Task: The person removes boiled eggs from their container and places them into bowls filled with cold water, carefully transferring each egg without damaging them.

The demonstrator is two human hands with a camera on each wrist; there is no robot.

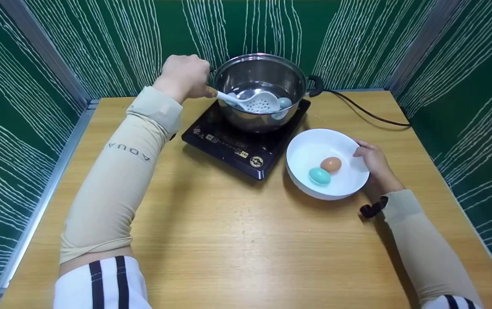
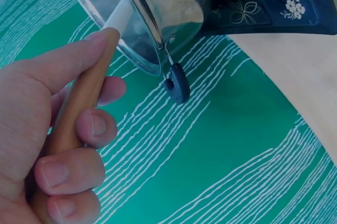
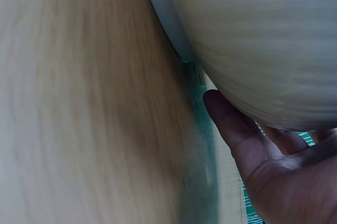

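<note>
My left hand [image 1: 188,76] grips the wooden handle [image 2: 84,95] of a white slotted ladle [image 1: 261,103]. The ladle's perforated head is inside the steel pot [image 1: 252,124], close to the near rim. Beside it in the pot lies a pale bluish egg [image 1: 285,102], and another pale round shape [image 1: 232,96] shows partly behind the ladle's shaft. With thumb over the rim and fingers outside, my right hand [image 1: 374,161] holds a white bowl [image 1: 306,143]. A brown egg [image 1: 331,165] and a turquoise egg [image 1: 319,176] lie in the bowl. In the right wrist view, fingers [image 3: 237,134] touch its outer wall.
The pot stands on a black induction cooker [image 1: 233,148] on a wooden table [image 1: 228,240]. A black cord [image 1: 366,109] runs toward the right wall. Dark side handles [image 1: 315,85] stick out from the pot. Green panels [image 1: 473,107] with white lines enclose the table.
</note>
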